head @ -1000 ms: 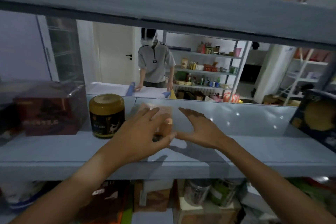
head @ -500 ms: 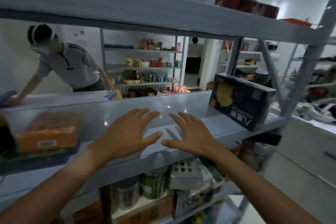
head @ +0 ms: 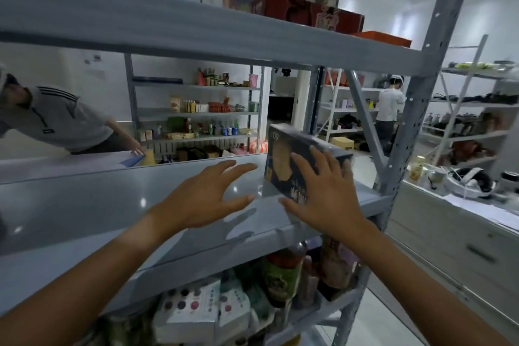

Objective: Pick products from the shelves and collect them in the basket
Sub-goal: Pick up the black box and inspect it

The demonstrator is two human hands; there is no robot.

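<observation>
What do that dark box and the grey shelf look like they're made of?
Dark box: probably printed cardboard with a slightly glossy finish; it has sharp folded edges and a printed front. Shelf: likely painted metal, smooth and semi-gloss, since ceiling lights reflect off it.

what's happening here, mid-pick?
A person is reaching into a grey metal shelf. The right hand lies with spread fingers on the front of a dark box that stands at the shelf's right end; it is not gripped yet. The left hand hovers open just left of the box, holding nothing. No basket is in view.
</observation>
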